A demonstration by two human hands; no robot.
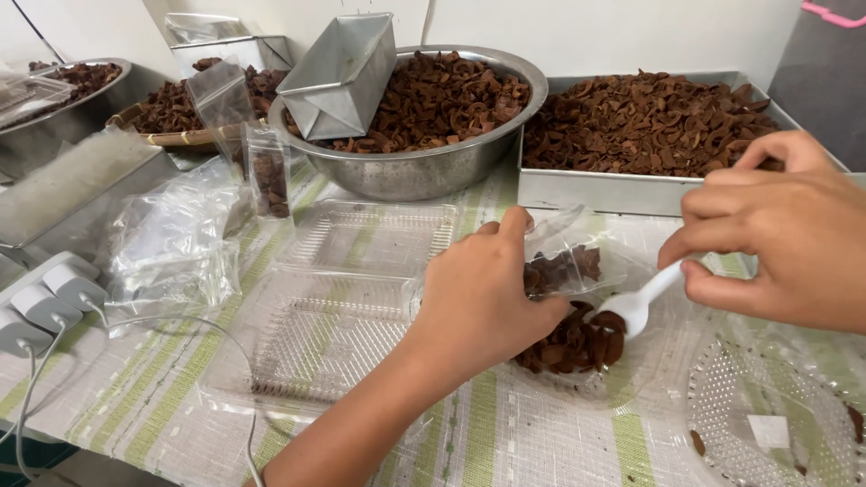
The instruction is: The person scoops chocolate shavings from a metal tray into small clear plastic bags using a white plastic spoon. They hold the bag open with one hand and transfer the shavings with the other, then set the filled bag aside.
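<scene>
A small clear plastic bag (pixel 566 261) lies on the striped tablecloth (pixel 487 433) just in front of the rectangular metal tray (pixel 577 191), partly filled with brown dried fruit pieces (pixel 564 269); a loose heap of dried pieces (pixel 568 347) sits beside its mouth. The left hand (pixel 478 298) rests over the bag, thumb and fingers apparently pinching its open edge, though the hand hides the contact itself. The right hand (pixel 785 239) has its fingers pressed together around the handle of a white plastic spoon (pixel 642 302), whose bowl touches the heap. The bag looks thin, limp and slippery, light even when filled, so it is best taken at the rim, where both layers can be nipped. The pieces seem dry and brittle. An open clear clamshell container (pixel 352 298) lies to the left, a big steel bowl (pixel 415 171) behind it.
</scene>
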